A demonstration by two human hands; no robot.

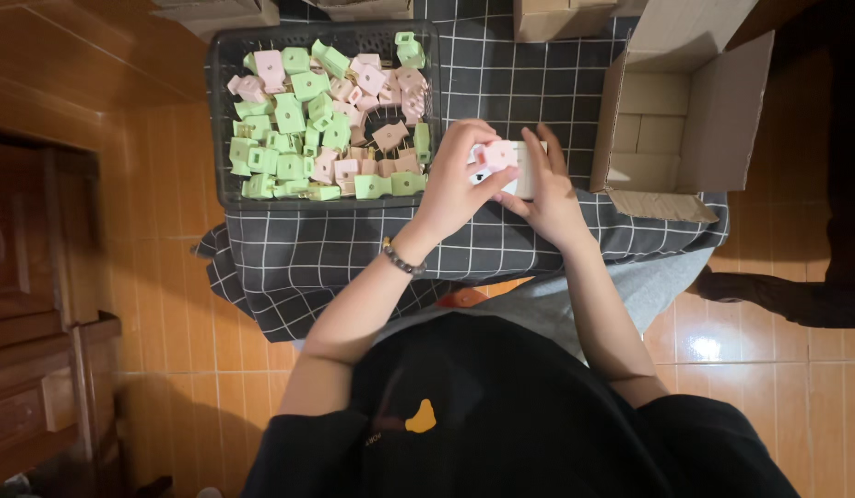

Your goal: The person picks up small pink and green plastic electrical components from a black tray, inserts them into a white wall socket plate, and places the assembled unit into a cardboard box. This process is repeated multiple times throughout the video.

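As seen from above, a seated person in a black top leaned over a worktop draped in a dark grey cloth with a white grid pattern (289,267). Near the centre of the frame, the left hand (459,180) pinched a small pink plastic piece (499,154) between thumb and fingers, its grip closed on that piece. The right hand (549,189) was wrapped around a small pale cardboard box (526,175), steadying it directly beneath the pink piece, so the two touched or nearly touched; the box seemed held level to receive the piece. A beaded bracelet (400,258) sat on the left wrist. At the upper left of the cloth stood a black plastic mesh basket (223,111), heaped with loose pink and green plastic pieces (307,120), within easy reach of the left hand. At the upper right, an open brown cardboard carton (722,101) lay tipped on its side toward the person, with pale small boxes (648,115) stacked inside in rows. Orange tiled floor (197,304) showed around the worktop.
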